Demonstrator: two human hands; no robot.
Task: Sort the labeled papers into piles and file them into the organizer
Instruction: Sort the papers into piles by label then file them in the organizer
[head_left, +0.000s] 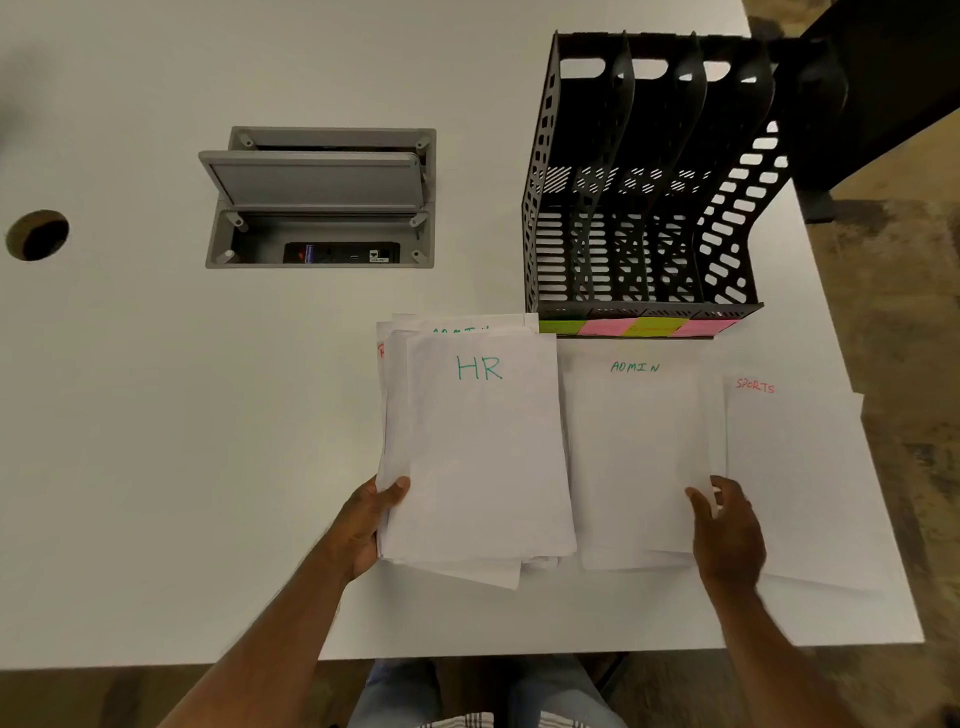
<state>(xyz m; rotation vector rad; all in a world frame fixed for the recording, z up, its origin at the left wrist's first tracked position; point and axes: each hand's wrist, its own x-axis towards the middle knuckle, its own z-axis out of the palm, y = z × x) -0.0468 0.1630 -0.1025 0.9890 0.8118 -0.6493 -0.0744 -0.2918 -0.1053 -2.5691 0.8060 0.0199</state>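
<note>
White tabletop (156, 415): your left hand (363, 525) grips the unsorted stack (483, 457), HR sheet on top; right hand (727, 535) rests relaxed on the ADMIN pile (634, 467), beside the SPORTS pile (800, 483). Risk: loose lower sheets slipping out, misfiled.

A single head-worn camera looks steeply down and forward onto the white table (156, 415) from close above its near edge, its wide angle bending the table's edges. The hands (363, 525) and forearms enter from the bottom of the frame, the papers (483, 457) lie just below centre, and the organizer (639, 182) stands farther off at upper right, seen from above and in front. The person's knees show under the near edge and the floor (893, 364) runs down the right side; no second view shares the scene.
</note>
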